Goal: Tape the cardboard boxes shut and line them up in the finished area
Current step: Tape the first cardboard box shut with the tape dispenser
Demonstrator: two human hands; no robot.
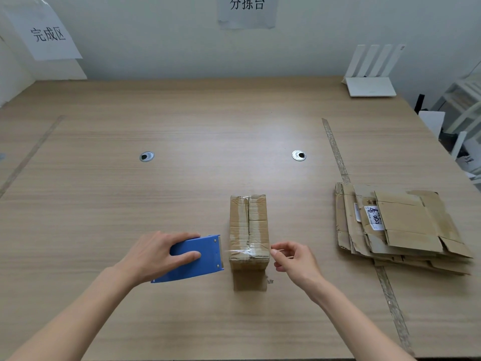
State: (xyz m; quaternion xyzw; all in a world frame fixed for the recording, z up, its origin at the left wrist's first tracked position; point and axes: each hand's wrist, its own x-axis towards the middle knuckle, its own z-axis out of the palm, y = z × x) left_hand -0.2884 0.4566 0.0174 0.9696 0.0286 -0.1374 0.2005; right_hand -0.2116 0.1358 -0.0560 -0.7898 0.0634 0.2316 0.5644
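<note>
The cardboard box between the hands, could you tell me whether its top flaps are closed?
Closed: the cardboard box has its flaps meeting flat, clear tape over them.

On a wooden table [182, 121], the left hand [153, 254] grips a blue tape dispenser [197, 259] just left of a small cardboard box [248, 230], while the right hand [291, 259] pinches clear tape [244, 252] stretched across it, flattened cartons [398, 227] lying to the right.

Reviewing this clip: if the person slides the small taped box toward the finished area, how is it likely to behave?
The cardboard box lies low on a broad face on the smooth table, so it would probably slide rather than tip. It looks small beside the left hand, so likely light. Its creased, worn flaps suggest the walls may give under a hard squeeze.
</note>
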